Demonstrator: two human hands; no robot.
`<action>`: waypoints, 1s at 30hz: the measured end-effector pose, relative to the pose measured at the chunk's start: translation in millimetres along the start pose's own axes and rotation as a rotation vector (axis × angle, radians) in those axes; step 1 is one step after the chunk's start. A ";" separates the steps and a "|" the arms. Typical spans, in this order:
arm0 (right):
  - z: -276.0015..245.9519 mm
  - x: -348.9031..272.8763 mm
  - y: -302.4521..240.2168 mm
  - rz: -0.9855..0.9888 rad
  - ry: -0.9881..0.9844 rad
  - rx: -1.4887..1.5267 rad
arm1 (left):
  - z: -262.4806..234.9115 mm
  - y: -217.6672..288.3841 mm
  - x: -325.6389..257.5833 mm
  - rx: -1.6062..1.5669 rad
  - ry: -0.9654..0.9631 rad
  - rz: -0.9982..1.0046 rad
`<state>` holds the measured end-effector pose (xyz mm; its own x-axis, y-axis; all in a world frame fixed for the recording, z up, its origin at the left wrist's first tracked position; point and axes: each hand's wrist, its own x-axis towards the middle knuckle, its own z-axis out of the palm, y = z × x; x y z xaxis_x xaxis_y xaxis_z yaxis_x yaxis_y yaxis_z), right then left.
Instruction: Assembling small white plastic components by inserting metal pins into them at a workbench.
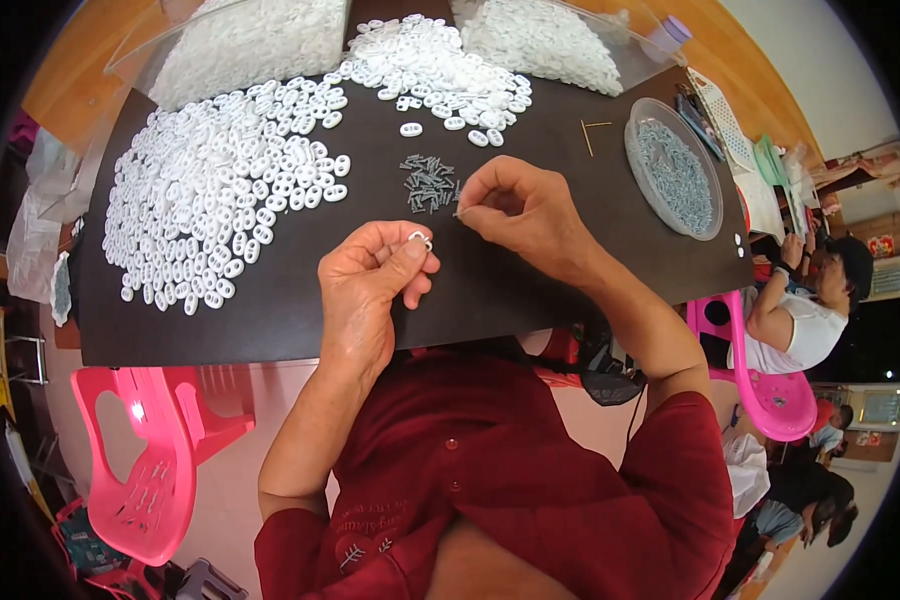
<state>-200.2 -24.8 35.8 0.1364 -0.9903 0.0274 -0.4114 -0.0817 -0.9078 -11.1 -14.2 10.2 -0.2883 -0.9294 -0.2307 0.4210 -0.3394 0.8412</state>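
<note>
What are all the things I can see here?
white oval pieces: too many to count, white, heaped on the board's left and top
dark board: one, dark brown, under everything
small pins: a little pile, grey, middle
round tray: one, clear, holding grey pins, right
plastic chairs: two, pink, lower left and right
another person: one, white top, right
left hand: pinching one white piece
right hand: fingers pinched together
</note>
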 end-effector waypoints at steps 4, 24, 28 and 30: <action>7.7 1.4 -8.2 -0.025 -0.095 0.187 | 0.8 2.9 -0.2 0.016 -0.001 0.017; 28.8 -2.6 -14.3 -0.102 -0.049 0.033 | -1.2 -1.0 -8.2 0.256 0.069 0.157; 33.3 -2.6 -13.0 -0.133 -0.005 0.025 | 1.0 -8.2 -6.3 0.261 0.069 0.267; 35.2 -2.2 -12.8 -0.133 0.009 0.030 | 3.1 -8.0 -6.4 0.272 0.081 0.273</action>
<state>-163.6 -17.6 32.7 0.1802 -0.9718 0.1522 -0.3626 -0.2095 -0.9081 -15.2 -5.1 6.3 -0.1241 -0.9922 -0.0091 0.2262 -0.0372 0.9734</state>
